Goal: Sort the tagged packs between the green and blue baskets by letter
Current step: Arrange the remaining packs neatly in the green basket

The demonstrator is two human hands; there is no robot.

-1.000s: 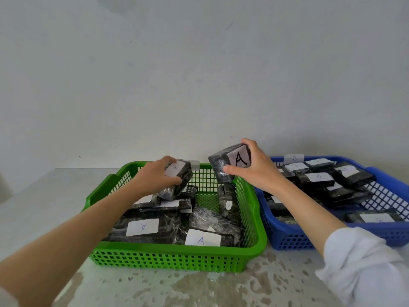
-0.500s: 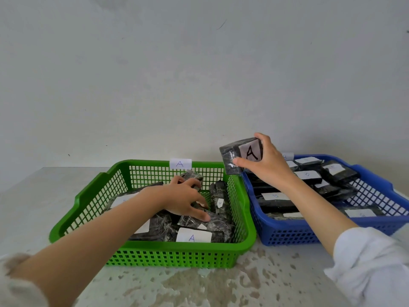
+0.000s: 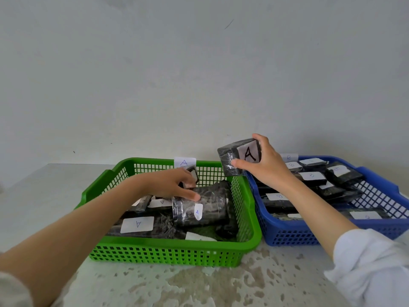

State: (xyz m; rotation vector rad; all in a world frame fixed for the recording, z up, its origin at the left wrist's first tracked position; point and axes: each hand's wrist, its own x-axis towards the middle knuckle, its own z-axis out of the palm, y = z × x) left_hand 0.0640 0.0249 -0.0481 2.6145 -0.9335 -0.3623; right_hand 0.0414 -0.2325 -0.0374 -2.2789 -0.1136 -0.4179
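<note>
Head view: our right hand (image 3: 269,165) grips a black pack (image 3: 240,157) tagged A above the green basket (image 3: 174,251), where A packs belong, while our left hand (image 3: 174,185) rests loosely spread on packs inside, beside the blue basket (image 3: 287,233).

Tilted black A-pack (image 3: 240,157) over green basket (image 3: 172,251), seemingly.

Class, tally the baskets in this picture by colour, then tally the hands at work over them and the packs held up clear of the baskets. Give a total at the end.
Green basket: 1
Blue basket: 1
Hands, the left hand and the right hand: 2
Pack marked A held up in the right hand: 1
Total: 5
</note>
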